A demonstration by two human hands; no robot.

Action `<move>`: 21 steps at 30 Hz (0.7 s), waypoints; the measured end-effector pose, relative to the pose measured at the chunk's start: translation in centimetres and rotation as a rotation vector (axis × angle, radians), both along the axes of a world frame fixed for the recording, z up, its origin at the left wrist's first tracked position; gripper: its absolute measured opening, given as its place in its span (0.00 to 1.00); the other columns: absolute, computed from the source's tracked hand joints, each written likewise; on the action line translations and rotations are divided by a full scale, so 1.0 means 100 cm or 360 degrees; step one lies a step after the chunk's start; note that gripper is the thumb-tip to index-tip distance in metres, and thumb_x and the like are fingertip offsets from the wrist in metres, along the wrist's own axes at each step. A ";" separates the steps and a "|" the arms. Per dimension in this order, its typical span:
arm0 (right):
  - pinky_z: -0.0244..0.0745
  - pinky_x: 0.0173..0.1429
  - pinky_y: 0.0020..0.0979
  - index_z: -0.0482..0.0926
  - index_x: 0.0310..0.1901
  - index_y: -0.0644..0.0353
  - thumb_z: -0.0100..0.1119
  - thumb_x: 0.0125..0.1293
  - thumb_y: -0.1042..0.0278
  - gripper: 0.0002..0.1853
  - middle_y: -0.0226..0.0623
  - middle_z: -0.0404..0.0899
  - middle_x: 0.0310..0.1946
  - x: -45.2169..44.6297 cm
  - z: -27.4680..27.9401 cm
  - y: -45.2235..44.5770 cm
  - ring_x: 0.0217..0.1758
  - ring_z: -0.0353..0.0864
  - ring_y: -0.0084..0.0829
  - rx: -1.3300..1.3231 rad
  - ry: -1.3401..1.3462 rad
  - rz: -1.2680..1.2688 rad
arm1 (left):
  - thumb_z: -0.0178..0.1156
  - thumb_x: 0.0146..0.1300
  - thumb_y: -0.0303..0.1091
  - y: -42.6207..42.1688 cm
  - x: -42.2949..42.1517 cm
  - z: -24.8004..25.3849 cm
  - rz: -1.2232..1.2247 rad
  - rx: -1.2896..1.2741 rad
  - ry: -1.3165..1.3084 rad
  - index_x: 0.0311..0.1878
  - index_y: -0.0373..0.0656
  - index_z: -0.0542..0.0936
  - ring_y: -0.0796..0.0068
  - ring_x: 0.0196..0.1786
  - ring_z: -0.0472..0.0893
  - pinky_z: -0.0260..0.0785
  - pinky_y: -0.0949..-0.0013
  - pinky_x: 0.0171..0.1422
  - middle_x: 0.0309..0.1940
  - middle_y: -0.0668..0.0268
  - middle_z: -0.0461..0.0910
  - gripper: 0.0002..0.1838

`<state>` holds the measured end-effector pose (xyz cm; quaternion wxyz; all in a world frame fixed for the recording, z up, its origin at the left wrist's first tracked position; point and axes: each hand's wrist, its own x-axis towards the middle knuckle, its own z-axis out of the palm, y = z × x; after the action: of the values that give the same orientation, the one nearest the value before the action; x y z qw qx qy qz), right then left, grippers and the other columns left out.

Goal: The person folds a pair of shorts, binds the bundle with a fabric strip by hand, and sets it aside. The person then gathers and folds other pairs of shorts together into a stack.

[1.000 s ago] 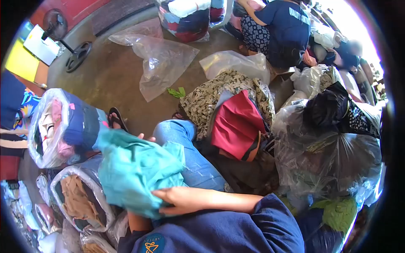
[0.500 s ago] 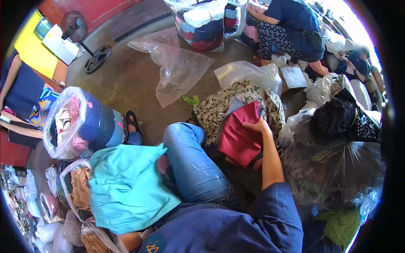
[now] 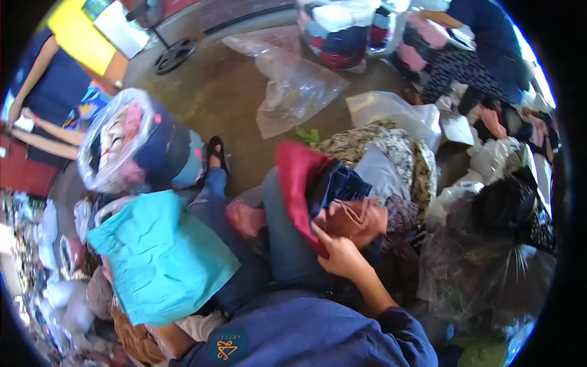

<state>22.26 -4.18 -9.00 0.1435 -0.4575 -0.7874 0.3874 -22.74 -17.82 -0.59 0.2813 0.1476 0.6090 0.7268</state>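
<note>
My right hand (image 3: 343, 257) pinches the near edge of a dark red garment (image 3: 295, 186), which is lifted and bent over my knee. Beside it, a pile of clothes holds a salmon-coloured garment (image 3: 353, 221), a dark blue velvety one (image 3: 342, 185) and a grey piece (image 3: 380, 174). On the left, a turquoise garment (image 3: 164, 257) with a gathered edge hangs over my left forearm. Only a sliver of my left hand (image 3: 107, 269) shows at that garment's left edge, and most of its fingers are hidden behind the cloth.
A clear-lined sack of clothes (image 3: 150, 144) stands at left, near a standing person (image 3: 52, 92). Clear plastic sheeting (image 3: 293, 82) lies on the floor ahead. Plastic bags (image 3: 489, 269) crowd the right. Another person (image 3: 483, 55) bends over clothes at the back right.
My right hand has drawn the red garment left and towards me, off the pile, uncovering the salmon and blue pieces. The turquoise garment has moved slightly left. The head view has shifted.
</note>
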 end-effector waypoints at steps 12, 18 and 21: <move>0.75 0.37 0.38 0.69 0.57 0.66 0.60 0.59 0.54 0.30 0.52 0.80 0.32 -0.003 0.018 0.038 0.34 0.82 0.42 -0.0221 0.0007 0.0417 | 0.59 0.54 0.31 -0.037 -0.024 -0.018 -0.0529 -0.0806 -0.0428 0.46 0.34 0.76 0.70 0.37 0.80 0.74 0.67 0.42 0.36 0.62 0.80 0.17; 0.74 0.37 0.38 0.72 0.50 0.65 0.46 0.68 0.49 0.24 0.54 0.78 0.37 0.067 -0.056 0.141 0.34 0.80 0.45 -0.0152 -0.0138 -0.1579 | 0.57 0.56 0.26 -0.025 -0.015 -0.021 -0.0500 -0.0818 -0.0017 0.48 0.36 0.75 0.75 0.45 0.76 0.67 0.71 0.52 0.41 0.66 0.78 0.15; 0.69 0.57 0.45 0.67 0.58 0.69 0.46 0.65 0.41 0.35 0.61 0.76 0.46 0.140 -0.206 0.143 0.49 0.76 0.55 -0.0262 -0.1060 -0.1169 | 0.57 0.56 0.26 -0.018 -0.017 -0.023 -0.0513 -0.0775 0.0095 0.50 0.36 0.74 0.75 0.47 0.75 0.65 0.71 0.55 0.43 0.66 0.78 0.17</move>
<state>36.27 10.14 -29.61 -0.0253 -0.8131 -0.5442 0.2051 -24.40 -19.63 -2.87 0.4022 0.1920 0.7422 0.5005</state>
